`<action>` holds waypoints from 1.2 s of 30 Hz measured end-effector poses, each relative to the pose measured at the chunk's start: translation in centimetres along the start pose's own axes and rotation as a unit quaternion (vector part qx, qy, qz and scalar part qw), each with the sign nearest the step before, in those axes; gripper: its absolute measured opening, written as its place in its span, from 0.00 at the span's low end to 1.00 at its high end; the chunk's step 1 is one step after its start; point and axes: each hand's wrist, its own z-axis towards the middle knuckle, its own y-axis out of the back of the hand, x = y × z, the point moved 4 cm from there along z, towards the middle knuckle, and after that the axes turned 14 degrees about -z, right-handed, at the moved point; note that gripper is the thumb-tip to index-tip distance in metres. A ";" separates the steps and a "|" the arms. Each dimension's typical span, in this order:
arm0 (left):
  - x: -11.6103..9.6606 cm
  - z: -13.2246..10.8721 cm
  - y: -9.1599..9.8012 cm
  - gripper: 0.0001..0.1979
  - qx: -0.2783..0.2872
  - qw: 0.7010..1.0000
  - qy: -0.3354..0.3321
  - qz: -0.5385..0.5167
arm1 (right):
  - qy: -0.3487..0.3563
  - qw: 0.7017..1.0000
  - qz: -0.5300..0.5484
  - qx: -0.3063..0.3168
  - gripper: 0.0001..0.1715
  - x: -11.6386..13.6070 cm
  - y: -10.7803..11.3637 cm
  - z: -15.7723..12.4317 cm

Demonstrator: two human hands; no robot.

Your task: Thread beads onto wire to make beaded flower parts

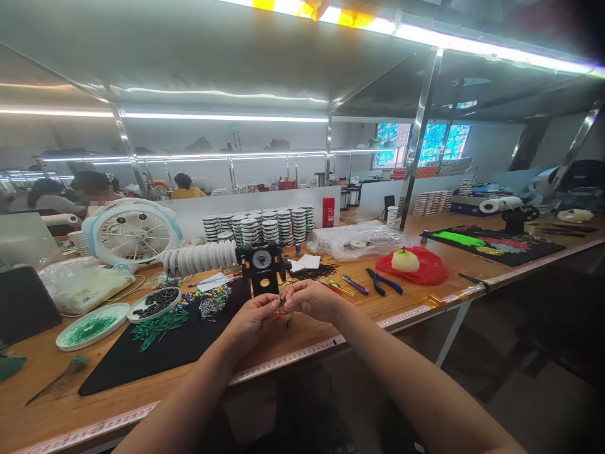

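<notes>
With the hands as the centre of the dial and twelve o'clock straight ahead, a small red-and-green piece (279, 311) sits at the hub, held up over the near edge of the wooden bench (401, 328). The left hand (258, 312) pinches it with thumb and fingertips closed together; the right hand (307, 299) curls in from three o'clock, its thumb and forefinger also closed on it, though the exact grip is too small to make out. To work such a tiny thing well, I would let the left pinch stay firm as an anchor, make only short movements with the right fingertips, and keep the dark end hanging below it free of snags. Keeping the work low over the bench would make a dropped part easier to recover from among the beads (215, 304) at ten o'clock. As for writing, the black stand (261, 271) at eleven o'clock carries a round dial (262, 260) with pale markings, the red container (328, 212) at one o'clock has white lettering, and the measuring tape (283, 362) at six o'clock bears a row of graduations; none of it is legible, and no brand can be made out.
</notes>
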 end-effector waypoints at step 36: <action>-0.1 0.0 0.0 0.17 -0.013 0.982 -0.067 0.174 | 0.052 0.913 -0.359 -0.184 0.08 3.0 -0.2 -0.8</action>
